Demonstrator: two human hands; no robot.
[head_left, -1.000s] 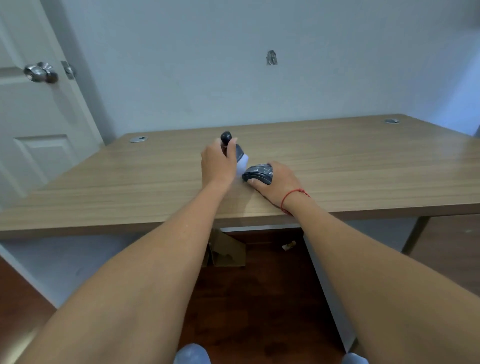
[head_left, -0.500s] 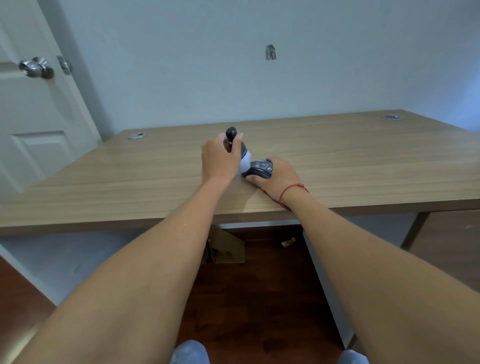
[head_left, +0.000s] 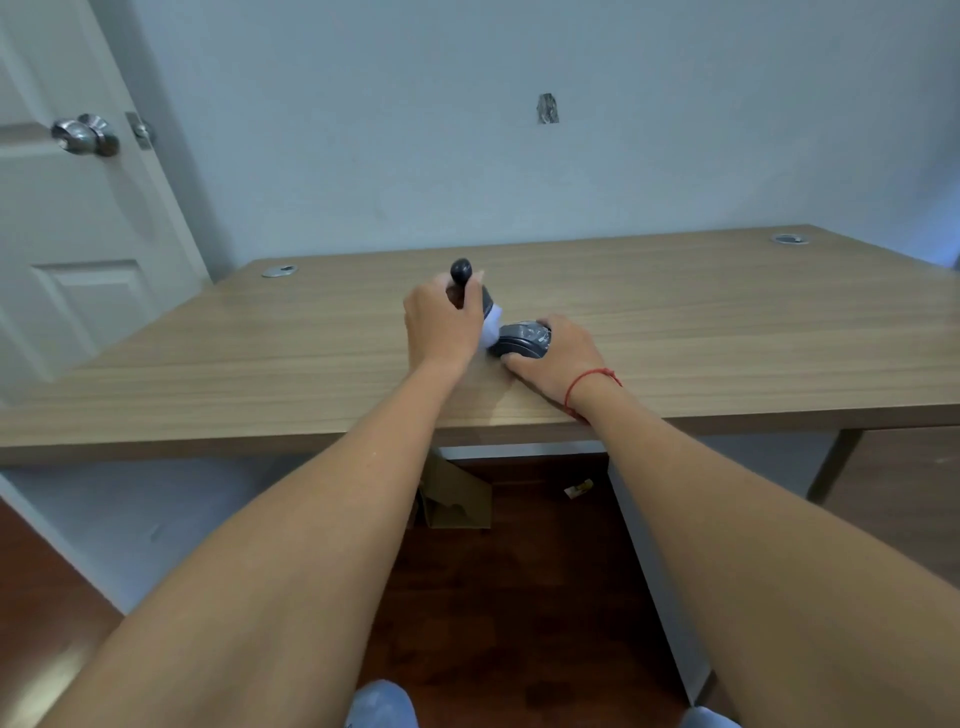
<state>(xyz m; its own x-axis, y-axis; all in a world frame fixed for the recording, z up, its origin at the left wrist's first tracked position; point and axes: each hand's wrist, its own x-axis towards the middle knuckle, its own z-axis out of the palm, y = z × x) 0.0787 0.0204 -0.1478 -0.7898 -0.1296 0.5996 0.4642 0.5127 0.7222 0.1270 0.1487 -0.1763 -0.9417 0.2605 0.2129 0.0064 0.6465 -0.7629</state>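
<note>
My left grip (head_left: 441, 327) curled round dark knobbed tool (head_left: 462, 271); right grip (head_left: 558, 358) clasps dark rounded object (head_left: 522, 340) on wood-grain worktop (head_left: 234, 353). Pale wall (head_left: 363, 130) far, white door (head_left: 62, 218) left.

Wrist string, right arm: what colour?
The wrist string is red; head view shows it.

Item 1. Two forearms, ours, bare from elbow to wrist.

Item 2. One thin red cord bracelet (head_left: 592, 377), plain and narrow, looped round the wrist just behind our right grip (head_left: 553, 358).

Item 3. Two rounded pale blue-grey shoe tips at the bottom edge of view: left shoe tip (head_left: 382, 704), right shoe tip (head_left: 707, 719), each only partly in frame.
</note>
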